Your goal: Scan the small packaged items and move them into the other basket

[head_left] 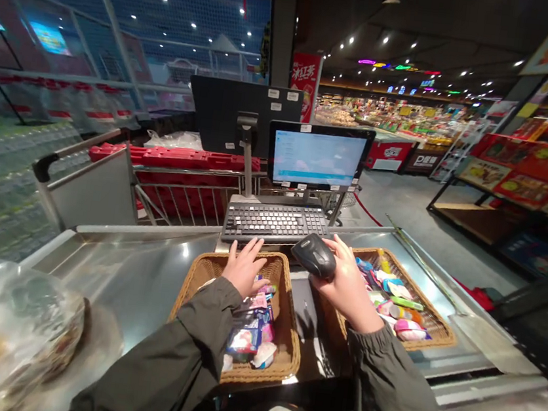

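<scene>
Checkout counter seen from the head view. The right hand (347, 281) holds a black handheld barcode scanner (314, 255), its fingers closed around the grip, above the gap between two baskets. The left hand (243, 269) rests with fingers spread and open, gripping nothing, on the far edge of the brown woven wicker basket (286, 358) at the left, touching the small packets of pink and blue wrapped sweets (253, 328) heaped inside it. A second shallow wicker tray (437, 333) on the right carries more coloured packets. Both baskets sit on the brushed steel surface (147, 277). Behind them stand a grey keyboard (275, 222) and a lit till screen (317, 158); a clear plastic bag (7, 327) lies near the left corner.

Judged from the scanner at the ready and the free hand among the goods, the step in hand is picking an item for scanning. The next move would call for closing the left fingers on one packet and turning its barcode to the scanner window, without dragging neighbouring packets out.
</scene>
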Demonstrator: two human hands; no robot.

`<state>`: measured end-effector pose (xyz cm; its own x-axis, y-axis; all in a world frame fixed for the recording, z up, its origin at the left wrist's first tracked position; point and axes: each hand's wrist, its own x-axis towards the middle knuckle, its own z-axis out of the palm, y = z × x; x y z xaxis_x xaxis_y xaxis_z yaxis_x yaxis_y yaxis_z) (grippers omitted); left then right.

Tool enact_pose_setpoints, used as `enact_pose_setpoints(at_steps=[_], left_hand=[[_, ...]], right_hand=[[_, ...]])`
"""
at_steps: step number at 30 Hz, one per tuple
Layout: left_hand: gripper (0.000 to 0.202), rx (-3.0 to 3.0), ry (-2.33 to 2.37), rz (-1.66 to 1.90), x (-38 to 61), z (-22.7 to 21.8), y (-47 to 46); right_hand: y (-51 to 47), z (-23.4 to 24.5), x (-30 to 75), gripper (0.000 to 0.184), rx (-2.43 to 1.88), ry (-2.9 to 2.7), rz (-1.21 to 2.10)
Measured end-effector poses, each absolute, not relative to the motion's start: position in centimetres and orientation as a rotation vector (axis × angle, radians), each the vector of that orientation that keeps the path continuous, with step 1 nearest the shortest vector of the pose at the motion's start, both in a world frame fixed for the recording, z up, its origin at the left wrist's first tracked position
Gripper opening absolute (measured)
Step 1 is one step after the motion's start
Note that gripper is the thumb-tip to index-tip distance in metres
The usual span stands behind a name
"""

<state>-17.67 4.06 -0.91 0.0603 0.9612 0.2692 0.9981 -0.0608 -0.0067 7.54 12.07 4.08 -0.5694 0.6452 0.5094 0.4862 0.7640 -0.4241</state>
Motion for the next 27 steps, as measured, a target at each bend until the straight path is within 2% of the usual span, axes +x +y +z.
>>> enact_pose_setpoints(at_steps=[8, 17, 23, 27], left_hand=[[0.04, -2.378, -1.775, -0.349, -9.2, -1.7, 10.8], [0.041, -2.52, -1.717, -0.224, -1.5, -3.8, 17.8], [0.04, -2.518, -1.742, -0.115, 1.4, -6.2, 21.5], [0.033, -2.517, -1.685, -0.022, 2.8, -7.8, 23.4]], right_hand=[[13.9, 5.5, 15.1, 0.041, -1.0, -2.117, 0.094], [16.3, 5.4, 20.4, 0.046, -1.135, -2.008, 0.066], [18.8, 4.7, 21.5, 0.036, -1.14, -2.017, 0.068], [20.3, 4.4, 21.7, 0.039, -1.13, -2.027, 0.105]])
